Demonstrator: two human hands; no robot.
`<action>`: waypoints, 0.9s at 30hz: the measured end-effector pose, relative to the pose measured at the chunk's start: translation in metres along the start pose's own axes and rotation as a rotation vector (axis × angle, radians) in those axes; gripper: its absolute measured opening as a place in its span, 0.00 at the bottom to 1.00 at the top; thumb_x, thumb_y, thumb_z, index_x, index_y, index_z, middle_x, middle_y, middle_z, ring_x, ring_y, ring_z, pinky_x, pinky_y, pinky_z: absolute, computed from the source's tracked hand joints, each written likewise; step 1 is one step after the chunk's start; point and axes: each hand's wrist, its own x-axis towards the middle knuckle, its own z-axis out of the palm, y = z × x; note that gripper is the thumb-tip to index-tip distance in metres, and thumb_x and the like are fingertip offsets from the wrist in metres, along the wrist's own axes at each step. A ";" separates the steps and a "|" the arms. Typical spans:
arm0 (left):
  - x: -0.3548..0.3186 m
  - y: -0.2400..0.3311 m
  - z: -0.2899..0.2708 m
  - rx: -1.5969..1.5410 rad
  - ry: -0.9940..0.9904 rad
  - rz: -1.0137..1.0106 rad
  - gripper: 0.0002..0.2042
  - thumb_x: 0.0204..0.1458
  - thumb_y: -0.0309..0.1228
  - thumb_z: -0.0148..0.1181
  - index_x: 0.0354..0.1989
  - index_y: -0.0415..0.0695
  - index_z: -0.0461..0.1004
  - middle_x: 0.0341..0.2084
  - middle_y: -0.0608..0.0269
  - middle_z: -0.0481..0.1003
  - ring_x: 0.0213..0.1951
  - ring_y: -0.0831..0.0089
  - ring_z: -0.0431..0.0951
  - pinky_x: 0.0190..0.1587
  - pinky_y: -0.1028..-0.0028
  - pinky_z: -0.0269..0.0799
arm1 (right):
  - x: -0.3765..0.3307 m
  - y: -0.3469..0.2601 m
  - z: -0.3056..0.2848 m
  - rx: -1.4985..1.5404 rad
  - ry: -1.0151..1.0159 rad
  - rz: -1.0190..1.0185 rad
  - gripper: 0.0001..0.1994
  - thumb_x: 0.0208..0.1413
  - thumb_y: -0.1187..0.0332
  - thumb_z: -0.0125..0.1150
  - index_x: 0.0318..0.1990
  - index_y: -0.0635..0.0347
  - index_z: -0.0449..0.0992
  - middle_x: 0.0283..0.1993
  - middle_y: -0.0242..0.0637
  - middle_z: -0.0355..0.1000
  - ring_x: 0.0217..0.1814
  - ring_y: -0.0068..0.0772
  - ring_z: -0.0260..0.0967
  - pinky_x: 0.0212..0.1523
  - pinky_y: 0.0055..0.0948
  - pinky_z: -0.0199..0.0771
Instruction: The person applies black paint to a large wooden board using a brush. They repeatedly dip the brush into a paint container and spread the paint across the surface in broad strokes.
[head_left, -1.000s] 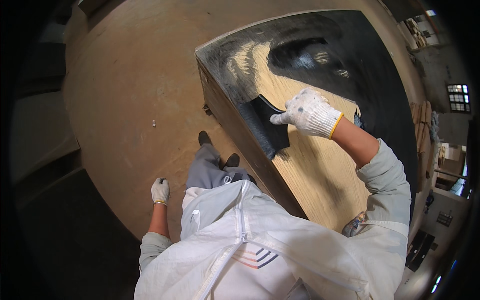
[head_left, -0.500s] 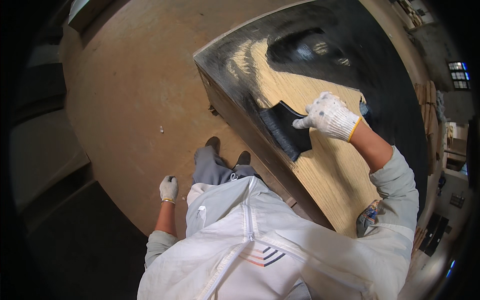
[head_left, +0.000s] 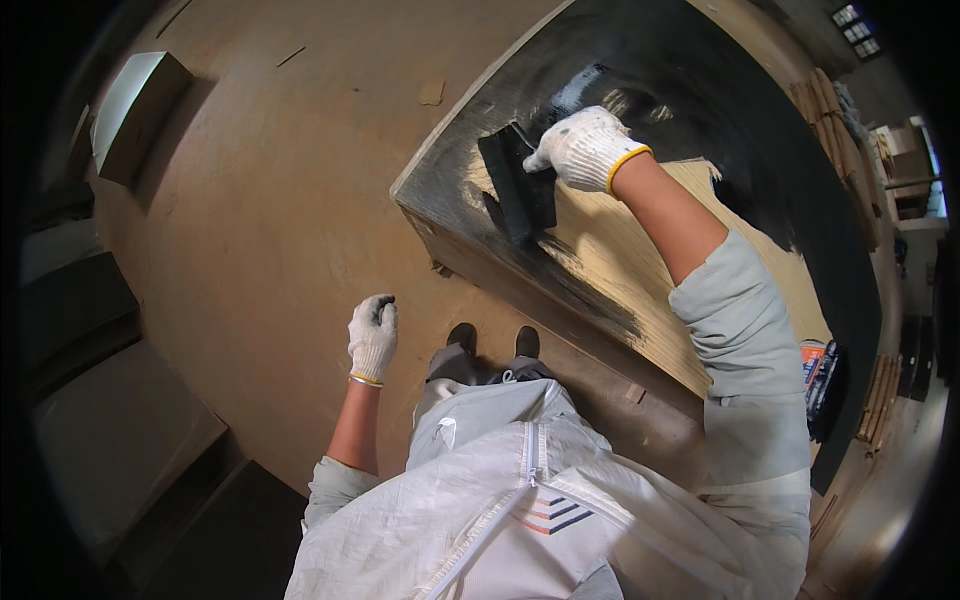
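Observation:
My right hand (head_left: pixel 590 148), in a white knit glove with a yellow cuff, is closed on a wide, flat black spreader (head_left: pixel 517 185). The spreader's long edge meets the top of a large wood-grained panel (head_left: pixel 640 300) near its left edge. Wet-looking black coating (head_left: pixel 740 90) covers the far and right parts of the panel, while pale wood shows in the middle and near part. Off to the left, my left hand (head_left: pixel 373 338) hangs above the floor in a black-stained white glove. Its fingers are curled, with nothing visible in them.
A container with red and blue markings (head_left: pixel 820 375) stands at the panel's right edge, smeared black. A pale box-like block (head_left: pixel 140 115) lies on the brown floor at far left. Dark boards (head_left: pixel 75 305) are at the left; long brown pieces (head_left: pixel 830 140) stand beyond the right side.
My right hand has carried the spreader away from me and left, leaving black streaks on the pale wood. My left hand has risen slightly. The view has shifted, showing more floor and the coloured container.

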 end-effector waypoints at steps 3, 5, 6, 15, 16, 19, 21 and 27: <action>0.026 0.067 -0.030 -0.107 -0.013 0.223 0.08 0.60 0.29 0.65 0.46 0.43 0.84 0.42 0.52 0.84 0.49 0.51 0.82 0.56 0.57 0.77 | -0.045 0.010 -0.009 0.262 0.064 0.139 0.30 0.64 0.74 0.55 0.70 0.28 0.76 0.61 0.42 0.81 0.59 0.50 0.81 0.57 0.44 0.82; 0.028 0.119 -0.043 -0.094 -0.088 0.385 0.09 0.59 0.28 0.65 0.46 0.41 0.83 0.42 0.52 0.84 0.48 0.51 0.83 0.54 0.59 0.78 | -0.070 0.015 0.040 0.520 0.108 0.267 0.31 0.63 0.71 0.57 0.73 0.30 0.73 0.65 0.42 0.79 0.63 0.50 0.79 0.61 0.44 0.80; 0.026 0.145 -0.043 -0.095 -0.137 0.460 0.09 0.59 0.26 0.64 0.47 0.39 0.83 0.41 0.51 0.84 0.48 0.52 0.83 0.52 0.60 0.79 | -0.083 0.006 0.069 0.651 0.132 0.301 0.30 0.65 0.69 0.58 0.75 0.31 0.71 0.67 0.41 0.78 0.66 0.50 0.77 0.63 0.44 0.79; -0.003 0.236 -0.044 0.302 -0.588 0.614 0.40 0.55 0.45 0.69 0.74 0.40 0.63 0.67 0.42 0.72 0.57 0.44 0.81 0.57 0.52 0.79 | -0.086 -0.182 0.154 2.271 0.426 0.551 0.34 0.68 0.81 0.48 0.81 0.55 0.58 0.81 0.38 0.63 0.77 0.32 0.65 0.73 0.28 0.65; 0.001 0.238 -0.050 0.360 -0.616 0.591 0.40 0.55 0.44 0.69 0.74 0.39 0.62 0.67 0.42 0.71 0.56 0.44 0.81 0.56 0.52 0.80 | -0.094 -0.188 0.114 2.300 0.414 0.573 0.31 0.72 0.78 0.47 0.81 0.61 0.57 0.83 0.42 0.58 0.80 0.36 0.60 0.78 0.34 0.61; 0.021 0.220 -0.040 0.630 -0.547 0.568 0.39 0.55 0.42 0.68 0.75 0.41 0.62 0.63 0.46 0.73 0.49 0.49 0.85 0.45 0.52 0.84 | -0.084 -0.201 0.106 2.623 0.416 0.422 0.30 0.72 0.74 0.53 0.80 0.60 0.60 0.81 0.41 0.62 0.77 0.36 0.65 0.74 0.36 0.67; 0.037 0.221 -0.038 0.809 -0.623 0.485 0.39 0.58 0.40 0.67 0.78 0.49 0.61 0.55 0.51 0.76 0.48 0.53 0.85 0.44 0.52 0.84 | -0.081 -0.207 0.115 2.325 0.490 0.211 0.33 0.72 0.70 0.59 0.81 0.62 0.57 0.79 0.42 0.64 0.75 0.32 0.66 0.70 0.33 0.71; 0.142 0.205 -0.044 0.785 -0.394 0.662 0.23 0.66 0.41 0.56 0.70 0.66 0.74 0.38 0.51 0.84 0.37 0.51 0.87 0.38 0.52 0.82 | -0.127 -0.194 0.137 2.418 0.492 0.126 0.29 0.72 0.74 0.58 0.79 0.61 0.62 0.70 0.50 0.74 0.64 0.39 0.78 0.60 0.35 0.81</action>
